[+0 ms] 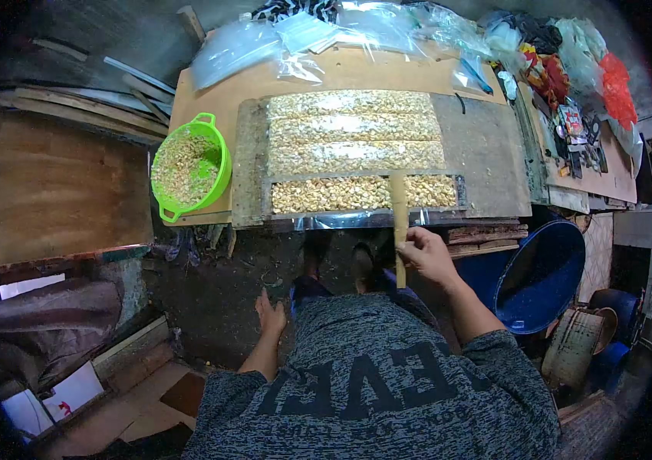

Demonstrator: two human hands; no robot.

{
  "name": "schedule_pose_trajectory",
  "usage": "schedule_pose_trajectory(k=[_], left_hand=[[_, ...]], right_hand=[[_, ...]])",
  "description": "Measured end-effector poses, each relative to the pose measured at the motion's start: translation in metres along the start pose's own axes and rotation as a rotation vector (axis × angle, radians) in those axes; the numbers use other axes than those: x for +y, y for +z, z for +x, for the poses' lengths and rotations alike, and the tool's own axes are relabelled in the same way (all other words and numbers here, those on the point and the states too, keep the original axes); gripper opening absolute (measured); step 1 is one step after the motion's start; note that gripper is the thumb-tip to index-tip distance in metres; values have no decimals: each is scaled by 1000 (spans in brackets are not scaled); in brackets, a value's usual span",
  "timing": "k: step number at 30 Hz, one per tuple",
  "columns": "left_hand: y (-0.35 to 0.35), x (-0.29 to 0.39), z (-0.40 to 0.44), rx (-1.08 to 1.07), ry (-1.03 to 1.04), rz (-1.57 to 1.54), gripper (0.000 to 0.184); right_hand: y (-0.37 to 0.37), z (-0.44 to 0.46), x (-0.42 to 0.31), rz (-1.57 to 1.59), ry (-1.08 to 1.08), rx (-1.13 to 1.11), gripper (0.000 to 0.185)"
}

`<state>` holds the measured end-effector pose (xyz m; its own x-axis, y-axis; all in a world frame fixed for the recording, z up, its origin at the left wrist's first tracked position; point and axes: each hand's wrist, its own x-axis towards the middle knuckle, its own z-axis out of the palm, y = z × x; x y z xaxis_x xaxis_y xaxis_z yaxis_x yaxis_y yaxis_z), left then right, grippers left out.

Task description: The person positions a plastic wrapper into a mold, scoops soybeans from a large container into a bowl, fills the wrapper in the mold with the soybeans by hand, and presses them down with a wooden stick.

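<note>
My right hand (428, 257) pinches a flat wooden strip (400, 207), held upright across the front edge of the table. The strip's far end lies over a row of golden, chunky puffed-looking pieces (326, 195) inside a dark-edged rectangular frame (461, 192). Clear plastic film (341, 222) sticks out along the frame's near side. Behind it lie several pale slabs (353, 129) of similar pieces, side by side under shiny film. Down beside my body hangs my left hand (269, 313), fingers loosely extended and holding nothing.
A bright green basin (222, 165) with loose pale pieces stands at the table's left. Clear plastic bags (238, 50) lie along the back. Bags and clutter (571, 123) cover a board on the right. A blue barrel (544, 276) stands below right, near my right arm.
</note>
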<state>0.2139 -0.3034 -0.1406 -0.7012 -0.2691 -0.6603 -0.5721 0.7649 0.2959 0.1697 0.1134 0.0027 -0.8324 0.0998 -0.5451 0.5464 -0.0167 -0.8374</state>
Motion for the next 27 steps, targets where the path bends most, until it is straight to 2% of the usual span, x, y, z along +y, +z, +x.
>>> schedule_pose_trajectory(k=[3, 7, 8, 9, 11, 13, 15, 20, 23, 24, 27], left_hand=[[2, 4, -1, 4, 19, 17, 76], [3, 4, 0, 8, 100, 19, 76], [4, 5, 0, 10, 72, 16, 76], [5, 7, 0, 11, 43, 13, 76], [5, 12, -2, 11, 22, -17, 76], [6, 13, -4, 14, -3, -47, 77], [10, 11, -5, 19, 16, -18, 76], [14, 6, -1, 9, 31, 8, 74], [16, 10, -1, 24, -10, -30, 73], [16, 11, -1, 28, -34, -55, 73], [18, 10, 0, 42, -52, -75, 73]], right_hand=[[11, 9, 6, -43, -10, -66, 23], [-1, 8, 5, -53, -20, -27, 20], [-8, 5, 1, -43, -6, -2, 20], [-21, 9, 14, -183, -61, 50, 18], [-36, -1, 11, -45, -11, 94, 20], [-44, -4, 12, -118, -73, 119, 20], [-44, -5, 12, 4, -90, 58, 22], [-26, 3, 12, 41, 58, -74, 24], [-38, 1, 12, 17, 5, 12, 25], [-49, 3, 24, -77, -26, 53, 24], [-74, -7, 29, 16, -35, 130, 21]])
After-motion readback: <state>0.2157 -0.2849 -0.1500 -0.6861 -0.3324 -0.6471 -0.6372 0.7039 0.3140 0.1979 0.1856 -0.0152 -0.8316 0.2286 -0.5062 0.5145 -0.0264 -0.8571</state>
